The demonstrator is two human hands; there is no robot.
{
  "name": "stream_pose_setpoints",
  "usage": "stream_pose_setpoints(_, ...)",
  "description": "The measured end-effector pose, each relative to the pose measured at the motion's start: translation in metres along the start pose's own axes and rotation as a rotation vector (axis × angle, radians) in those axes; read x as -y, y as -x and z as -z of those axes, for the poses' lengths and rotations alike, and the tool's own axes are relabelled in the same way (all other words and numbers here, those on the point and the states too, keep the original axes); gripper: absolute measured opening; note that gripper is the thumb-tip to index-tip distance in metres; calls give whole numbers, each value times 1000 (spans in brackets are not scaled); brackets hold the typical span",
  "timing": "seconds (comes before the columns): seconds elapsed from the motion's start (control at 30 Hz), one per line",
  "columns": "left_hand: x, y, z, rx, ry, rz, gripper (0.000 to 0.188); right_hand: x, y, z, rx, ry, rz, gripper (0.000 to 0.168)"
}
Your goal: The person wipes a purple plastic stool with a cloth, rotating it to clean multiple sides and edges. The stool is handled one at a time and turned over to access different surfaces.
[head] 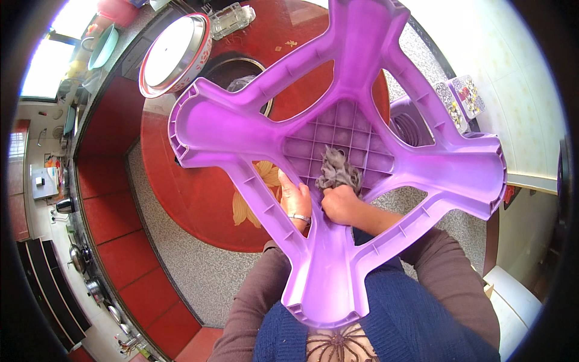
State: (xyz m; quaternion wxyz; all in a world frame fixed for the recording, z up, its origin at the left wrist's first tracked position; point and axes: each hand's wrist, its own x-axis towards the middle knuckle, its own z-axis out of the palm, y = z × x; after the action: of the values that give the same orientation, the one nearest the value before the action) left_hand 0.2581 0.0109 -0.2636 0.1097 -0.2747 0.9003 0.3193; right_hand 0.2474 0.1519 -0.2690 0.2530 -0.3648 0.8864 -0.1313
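A purple plastic stool (305, 126) is turned so its ribbed underside and hollow legs face me. My left hand (296, 201), with a metal band at the wrist, reaches through the gap beside the near leg and holds the stool's edge there. Through the gap on the other side comes my right hand (342, 204), closed on a crumpled grey cloth (338, 169). That cloth lies against the ribbed seat underside, at the inner end of the near leg.
Behind the stool stands a round red table (181, 199). On it are a white-and-red enamel basin (174, 56), a dark round pan (235, 72) partly hidden, and a clear glass object (233, 20). Red cabinets (115, 199) line the left; another purple stool (409, 120) sits at right.
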Motion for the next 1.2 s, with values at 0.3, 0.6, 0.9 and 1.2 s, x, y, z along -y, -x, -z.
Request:
stream_pose_setpoints(0.3,0,2,5,36,2,15,70,-3,14,5,-59,-106,-57,16)
stream_pose_setpoints(0.6,0,-1,5,39,26,-4,70,-9,12,9,-68,63,124,14)
stream_pose_setpoints(0.9,3,2,-1,12,68,-12,67,-50,22,59,-693,-133,-537,14)
stream_pose_setpoints(1.2,8,0,-6,-16,69,-23,67,-30,9,27,-421,67,-315,11)
